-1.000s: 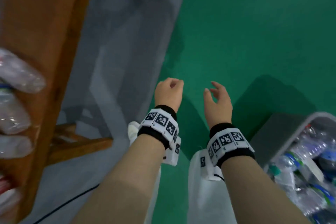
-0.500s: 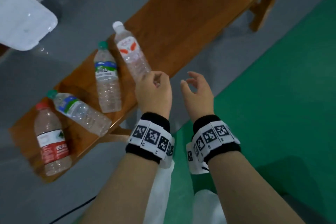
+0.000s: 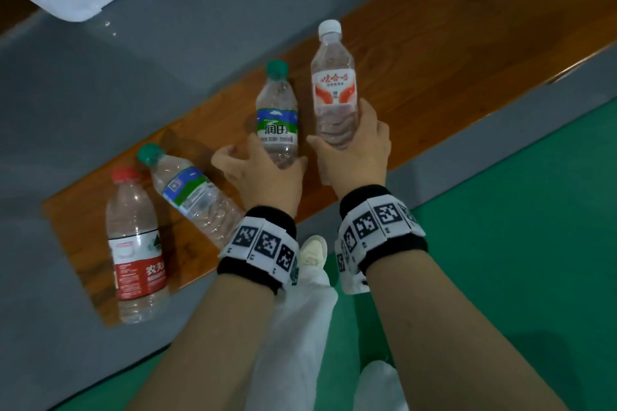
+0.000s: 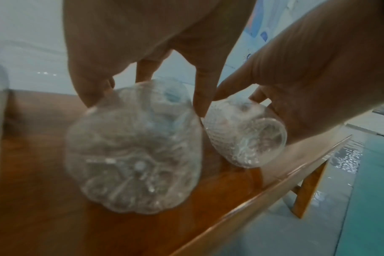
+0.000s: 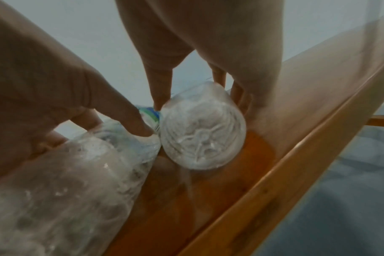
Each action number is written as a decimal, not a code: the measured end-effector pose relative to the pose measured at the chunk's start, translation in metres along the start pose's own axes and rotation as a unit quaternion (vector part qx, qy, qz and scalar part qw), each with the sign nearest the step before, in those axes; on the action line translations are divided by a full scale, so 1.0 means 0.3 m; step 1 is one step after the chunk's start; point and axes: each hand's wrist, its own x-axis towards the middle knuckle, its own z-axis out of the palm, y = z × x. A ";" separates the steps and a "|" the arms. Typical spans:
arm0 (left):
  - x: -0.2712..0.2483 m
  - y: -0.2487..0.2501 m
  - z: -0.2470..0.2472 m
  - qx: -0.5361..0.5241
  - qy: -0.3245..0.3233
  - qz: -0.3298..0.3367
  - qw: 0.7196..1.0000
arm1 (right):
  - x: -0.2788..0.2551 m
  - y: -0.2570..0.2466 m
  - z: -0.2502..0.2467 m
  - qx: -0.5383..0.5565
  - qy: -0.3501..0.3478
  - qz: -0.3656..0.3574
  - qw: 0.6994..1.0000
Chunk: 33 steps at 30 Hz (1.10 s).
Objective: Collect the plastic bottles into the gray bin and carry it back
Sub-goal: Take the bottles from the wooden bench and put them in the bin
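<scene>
Head view: both hands have now closed onto bottles.

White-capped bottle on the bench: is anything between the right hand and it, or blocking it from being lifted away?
Nothing visible does. The right hand already grips the lower end of the white-capped bottle on the wooden bench. The green-capped bottle, held by the left hand, lies close beside it. The gray bin is out of view.

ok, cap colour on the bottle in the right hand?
White cap on the white-capped bottle that the right hand grips; clearest in the head view.
</scene>
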 end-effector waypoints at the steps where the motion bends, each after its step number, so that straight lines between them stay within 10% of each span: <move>1: -0.002 0.002 0.001 -0.009 -0.009 -0.002 1.000 | 0.000 0.004 0.011 -0.001 -0.001 0.004 1.000; 17: -0.311 0.001 0.172 -0.072 -0.063 0.115 0.989 | -0.197 0.340 -0.187 0.115 0.096 0.032 0.988; 33: -1.051 -0.162 0.791 0.086 -0.282 0.309 0.904 | -0.668 1.196 -0.598 0.237 0.291 0.239 0.896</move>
